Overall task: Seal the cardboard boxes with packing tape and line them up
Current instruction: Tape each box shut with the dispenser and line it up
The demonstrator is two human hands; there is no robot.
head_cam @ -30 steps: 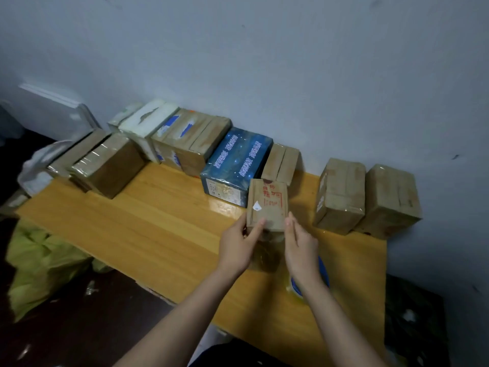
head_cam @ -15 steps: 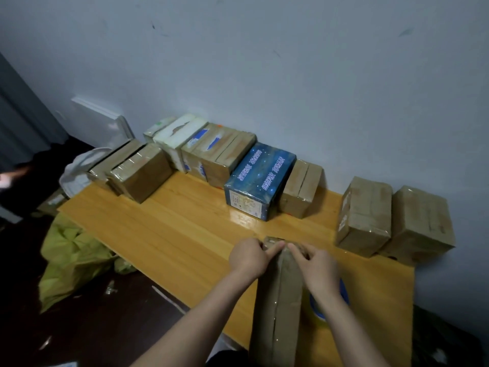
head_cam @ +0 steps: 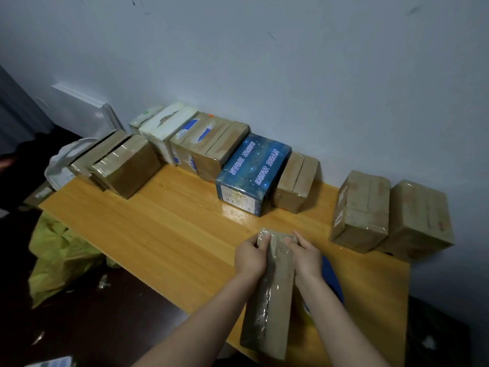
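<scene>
The long box (head_cam: 275, 292) is gripped at its far end, the left hand (head_cam: 250, 256) and right hand (head_cam: 308, 256) each curled over one side. Its long axis runs 6 to 12 o'clock on the surface (head_cam: 172, 234). At 1 o'clock a gap is seen between the small brown box (head_cam: 296, 181) and the tall box (head_cam: 360, 207); a blue roll (head_cam: 332, 280) lies at 3 o'clock, beside the right forearm.

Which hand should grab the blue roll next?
Probably right. The blue roll lies just beside the right hand; the left hand sits across the box from it.
</scene>
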